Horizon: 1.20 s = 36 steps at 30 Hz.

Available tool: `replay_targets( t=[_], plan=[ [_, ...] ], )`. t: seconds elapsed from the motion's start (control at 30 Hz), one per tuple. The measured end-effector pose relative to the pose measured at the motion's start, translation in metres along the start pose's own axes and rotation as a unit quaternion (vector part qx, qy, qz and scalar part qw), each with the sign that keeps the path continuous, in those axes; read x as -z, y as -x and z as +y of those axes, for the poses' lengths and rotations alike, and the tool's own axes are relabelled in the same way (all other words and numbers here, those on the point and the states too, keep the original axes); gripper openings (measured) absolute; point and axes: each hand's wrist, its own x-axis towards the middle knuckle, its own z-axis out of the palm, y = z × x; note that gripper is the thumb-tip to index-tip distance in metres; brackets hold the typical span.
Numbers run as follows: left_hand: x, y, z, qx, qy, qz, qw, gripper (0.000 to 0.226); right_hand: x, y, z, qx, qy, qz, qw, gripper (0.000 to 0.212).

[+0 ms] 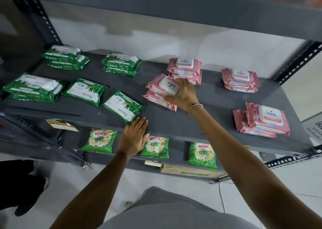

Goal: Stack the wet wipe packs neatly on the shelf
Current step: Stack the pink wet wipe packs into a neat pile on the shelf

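Pink wet wipe packs and green wet wipe packs lie on a dark grey shelf [183, 124]. My right hand [183, 94] grips the top pink pack [163, 86] of a crooked pile at mid-shelf, fingers over its white lid. A neater pink stack [185, 68] sits just behind it. Two more pink piles lie to the right, one at the back [240, 79] and one at the front [264, 120]. My left hand [134, 138] rests flat and empty on the shelf's front edge, fingertips touching a single green pack [123, 106]. Another single green pack [85, 91] and green stacks [33, 87] [65, 57] [121, 64] lie further left.
An upper shelf board [174, 11] overhangs close above. On the lower shelf stand three green Wheel detergent pouches [100, 140] and a flat cardboard box [190, 172]. Perforated metal uprights [296, 63] frame the sides. Another person's dark shoe [29, 195] is on the floor at left.
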Motion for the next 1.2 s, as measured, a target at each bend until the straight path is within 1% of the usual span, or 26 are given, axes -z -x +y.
replay_targets(
  t=[0.13, 0.2, 0.27, 0.3, 0.37, 0.4, 0.47, 0.5, 0.53, 0.57, 0.6, 0.63, 0.67, 0.7, 0.73, 0.77, 0.83, 0.9, 0.97, 1.0, 1.03, 1.07, 1.13, 1.17, 1.2],
  plan=[
    [-0.002, -0.002, -0.003, -0.008, -0.018, 0.012, 1.0, 0.05, -0.008, -0.01, -0.007, 0.001, 0.054, -0.048, 0.997, 0.083],
    [-0.003, 0.0, -0.002, -0.004, -0.032, 0.006, 0.999, 0.051, -0.004, -0.011, -0.007, 0.006, 0.068, -0.067, 0.995, 0.085],
    [-0.005, 0.001, -0.001, 0.004, -0.026, 0.012, 1.0, 0.051, 0.0, -0.017, -0.005, 0.008, 0.091, -0.108, 0.99, 0.09],
    [-0.006, 0.003, 0.002, 0.015, -0.012, 0.016, 1.0, 0.051, 0.003, -0.019, -0.005, 0.006, 0.092, -0.131, 0.987, 0.087],
    [-0.002, 0.003, 0.014, 0.03, 0.029, 0.028, 0.999, 0.047, 0.008, -0.026, -0.004, -0.01, 0.046, -0.157, 0.986, 0.067],
    [0.001, -0.001, 0.022, 0.012, 0.055, 0.029, 0.998, 0.044, 0.012, -0.029, -0.004, -0.024, -0.003, -0.161, 0.987, 0.057],
    [0.011, -0.011, 0.046, -0.041, 0.106, 0.024, 0.993, 0.042, 0.018, -0.035, -0.006, -0.066, -0.098, -0.155, 0.981, 0.045],
    [0.017, -0.016, 0.061, -0.04, 0.138, 0.028, 0.989, 0.046, 0.02, -0.037, -0.006, -0.083, -0.131, -0.14, 0.978, 0.038],
    [0.025, -0.024, 0.076, -0.008, 0.191, 0.041, 0.981, 0.053, 0.023, -0.038, -0.005, -0.094, -0.158, -0.126, 0.975, 0.033],
    [0.037, -0.034, 0.088, 0.053, 0.266, 0.05, 0.961, 0.06, 0.024, -0.04, -0.001, -0.102, -0.184, -0.115, 0.971, 0.032],
    [0.049, -0.045, 0.097, 0.132, 0.352, 0.05, 0.925, 0.065, 0.025, -0.039, 0.002, -0.105, -0.202, -0.11, 0.967, 0.033],
    [0.057, -0.059, 0.102, 0.213, 0.426, 0.043, 0.878, 0.067, 0.025, -0.037, 0.006, -0.114, -0.207, -0.113, 0.965, 0.033],
    [0.063, -0.074, 0.101, 0.293, 0.473, 0.021, 0.83, 0.066, 0.024, -0.035, 0.01, -0.12, -0.204, -0.122, 0.964, 0.032],
    [0.068, -0.09, 0.097, 0.36, 0.488, -0.005, 0.795, 0.066, 0.024, -0.03, 0.012, -0.126, -0.199, -0.139, 0.962, 0.03],
    [0.073, -0.105, 0.091, 0.403, 0.483, -0.027, 0.777, 0.07, 0.024, -0.024, 0.013, -0.136, -0.195, -0.148, 0.96, 0.03],
    [0.076, -0.116, 0.086, 0.422, 0.467, -0.038, 0.776, 0.075, 0.022, -0.022, 0.015, -0.144, -0.196, -0.153, 0.958, 0.033],
    [0.08, -0.132, 0.078, 0.429, 0.429, -0.051, 0.794, 0.081, 0.02, -0.016, 0.016, -0.167, -0.223, -0.151, 0.949, 0.041],
    [0.076, -0.144, 0.072, 0.427, 0.399, -0.045, 0.81, 0.078, 0.016, -0.007, 0.015, -0.199, -0.259, -0.156, 0.932, 0.054],
    [0.072, -0.152, 0.065, 0.412, 0.406, -0.046, 0.815, 0.071, 0.008, 0.003, 0.012, -0.248, -0.3, -0.154, 0.908, 0.064],
    [0.07, -0.155, 0.061, 0.389, 0.421, -0.051, 0.818, 0.064, 0.003, 0.009, 0.009, -0.271, -0.323, -0.15, 0.894, 0.065],
    [0.072, -0.157, 0.056, 0.362, 0.434, -0.071, 0.822, 0.057, -0.002, 0.015, 0.006, -0.295, -0.35, -0.137, 0.879, 0.065],
    [0.073, -0.159, 0.051, 0.329, 0.444, -0.099, 0.828, 0.054, -0.007, 0.019, 0.006, -0.317, -0.373, -0.128, 0.862, 0.066],
    [0.077, -0.162, 0.039, 0.256, 0.433, -0.174, 0.846, 0.054, -0.014, 0.026, 0.004, -0.351, -0.412, -0.133, 0.83, 0.07],
    [0.08, -0.162, 0.035, 0.225, 0.418, -0.203, 0.857, 0.055, -0.014, 0.029, 0.003, -0.358, -0.423, -0.133, 0.821, 0.074],
    [0.08, -0.163, 0.033, 0.205, 0.393, -0.216, 0.87, 0.058, -0.012, 0.03, 0.004, -0.367, -0.406, -0.116, 0.829, 0.081]
  ],
)
